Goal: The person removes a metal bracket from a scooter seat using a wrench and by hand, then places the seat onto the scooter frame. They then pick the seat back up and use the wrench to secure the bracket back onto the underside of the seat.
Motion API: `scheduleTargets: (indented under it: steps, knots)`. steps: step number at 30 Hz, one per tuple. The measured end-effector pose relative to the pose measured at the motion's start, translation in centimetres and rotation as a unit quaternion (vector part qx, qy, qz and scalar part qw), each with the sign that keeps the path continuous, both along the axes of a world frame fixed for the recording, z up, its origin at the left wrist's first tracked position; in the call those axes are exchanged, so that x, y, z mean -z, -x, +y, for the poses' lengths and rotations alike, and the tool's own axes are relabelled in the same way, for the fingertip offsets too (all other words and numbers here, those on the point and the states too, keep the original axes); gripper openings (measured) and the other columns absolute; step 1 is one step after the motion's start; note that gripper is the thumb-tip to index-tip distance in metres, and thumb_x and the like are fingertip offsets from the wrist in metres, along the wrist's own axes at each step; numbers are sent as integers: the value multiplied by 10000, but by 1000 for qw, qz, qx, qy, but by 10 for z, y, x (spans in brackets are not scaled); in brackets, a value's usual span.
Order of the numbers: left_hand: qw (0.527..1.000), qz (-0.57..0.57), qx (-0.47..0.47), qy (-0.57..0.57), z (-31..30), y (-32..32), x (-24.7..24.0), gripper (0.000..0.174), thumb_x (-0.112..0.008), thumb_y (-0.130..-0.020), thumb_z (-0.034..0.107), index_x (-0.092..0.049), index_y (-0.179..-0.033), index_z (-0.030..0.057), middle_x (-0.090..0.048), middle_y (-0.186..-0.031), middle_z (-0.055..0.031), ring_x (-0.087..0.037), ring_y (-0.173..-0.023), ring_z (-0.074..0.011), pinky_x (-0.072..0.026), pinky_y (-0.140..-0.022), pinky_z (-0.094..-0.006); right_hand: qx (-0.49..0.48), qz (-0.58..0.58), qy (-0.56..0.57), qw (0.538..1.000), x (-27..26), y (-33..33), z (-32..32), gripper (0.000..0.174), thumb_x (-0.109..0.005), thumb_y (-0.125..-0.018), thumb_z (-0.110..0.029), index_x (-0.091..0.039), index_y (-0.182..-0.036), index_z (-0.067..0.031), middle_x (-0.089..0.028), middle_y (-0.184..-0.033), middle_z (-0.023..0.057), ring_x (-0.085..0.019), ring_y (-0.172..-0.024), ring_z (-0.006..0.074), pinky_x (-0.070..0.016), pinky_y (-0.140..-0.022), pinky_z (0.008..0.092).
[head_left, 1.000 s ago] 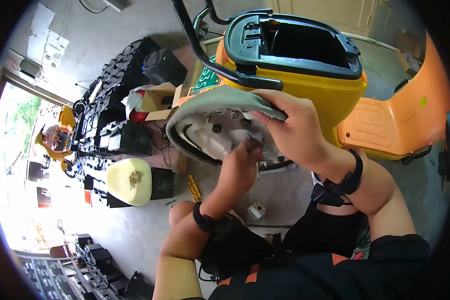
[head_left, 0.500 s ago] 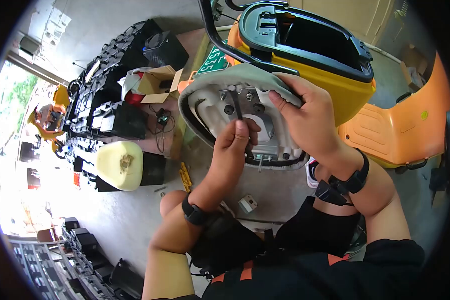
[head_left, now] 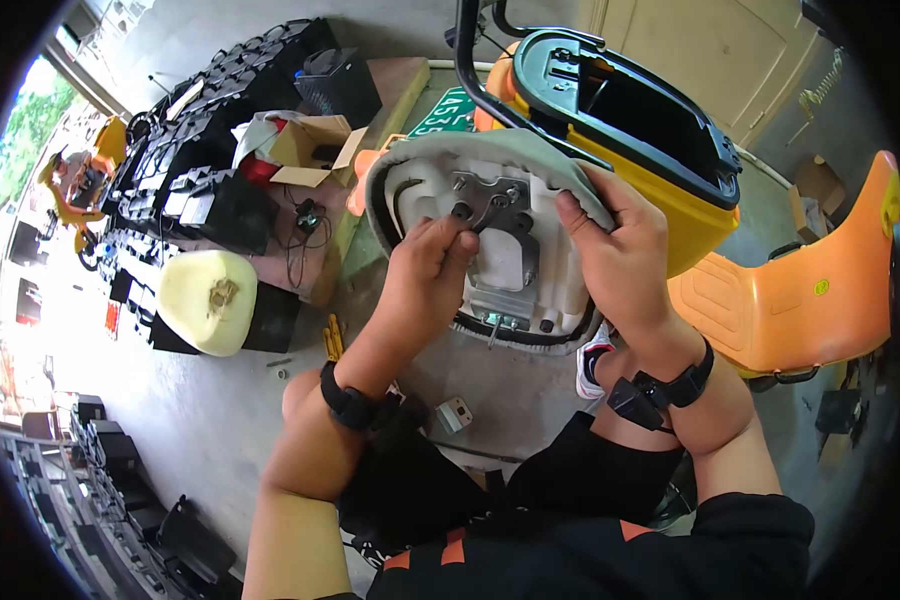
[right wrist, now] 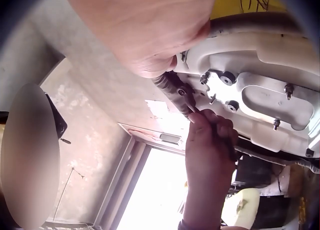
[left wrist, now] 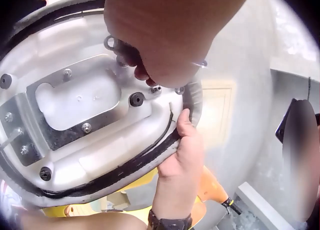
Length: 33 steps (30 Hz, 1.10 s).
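The seat (head_left: 450, 150) is tilted up so its pale underside faces me, a metal bracket (head_left: 530, 255) with bolts fixed on it. My right hand (head_left: 625, 245) grips the grey cover at the seat's right edge, thumb on the inner side. With the left hand (head_left: 430, 265) I pinch a dark wrench (head_left: 492, 210), its far end at the bracket's upper bolts. In the left wrist view a ring end of the wrench (left wrist: 110, 42) sticks out beside the fingers. Rubber bumpers (left wrist: 136, 99) stand on the underside near the bracket.
Behind the seat stands a yellow scooter with an open storage box (head_left: 640, 110). At left are black batteries (head_left: 220, 210), an open carton (head_left: 320, 150) and a yellow foam seat pad (head_left: 210, 300). A small metal part (head_left: 454, 414) lies on the floor.
My left hand moved from the middle of the underside up and left. The wrench swung from pointing upward to pointing right, across the bracket. The right hand keeps its grip on the seat edge.
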<state>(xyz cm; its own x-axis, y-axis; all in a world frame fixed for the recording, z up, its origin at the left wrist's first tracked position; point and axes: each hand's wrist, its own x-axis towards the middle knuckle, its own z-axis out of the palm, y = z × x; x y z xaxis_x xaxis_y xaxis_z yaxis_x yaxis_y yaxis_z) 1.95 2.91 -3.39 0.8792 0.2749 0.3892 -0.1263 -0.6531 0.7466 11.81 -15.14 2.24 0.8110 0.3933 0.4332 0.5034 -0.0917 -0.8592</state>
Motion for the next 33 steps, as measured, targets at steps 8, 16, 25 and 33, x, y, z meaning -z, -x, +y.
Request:
scheduleTargets:
  steps: [8,16,25,33]
  knots:
    - [996,-36,24,-75,14,-3,0,77,-652,-898,77,-639,-878,4,-578,-898,-117,-567,-890,-309,-459,-798,-373,-5,-10,-1,1000,3,4,-2,250,-691,-913,-71,-670,-1148,13,-705,-926,65,-614,-836,93,-491,-785,242]
    - [993,-21,13,-119,14,-1,-5,71,-678,-856,52,-669,-910,7,-597,-906,-130,-592,-885,-335,-476,-780,-398,-24,-2,-14,1000,4,8,-1,268,-689,-909,-53,-665,-1167,13,-711,-943,73,-632,-862,94,-497,-802,243]
    - [994,57,-79,-44,2,-3,0,172,-673,-902,148,-691,-975,-6,-641,-910,-159,-634,-837,-335,-491,-743,-378,-33,4,-5,999,3,13,1,285,-695,-897,-43,-660,-1173,17,-721,-960,103,-655,-866,116,-504,-803,253]
    - [963,137,34,230,-35,-4,1,245,-501,-1042,232,-554,-934,18,-547,-660,-9,-518,-643,-111,-431,-614,-283,-56,43,-15,997,5,14,5,273,-678,-905,-40,-656,-1170,20,-711,-954,91,-631,-852,98,-503,-798,251]
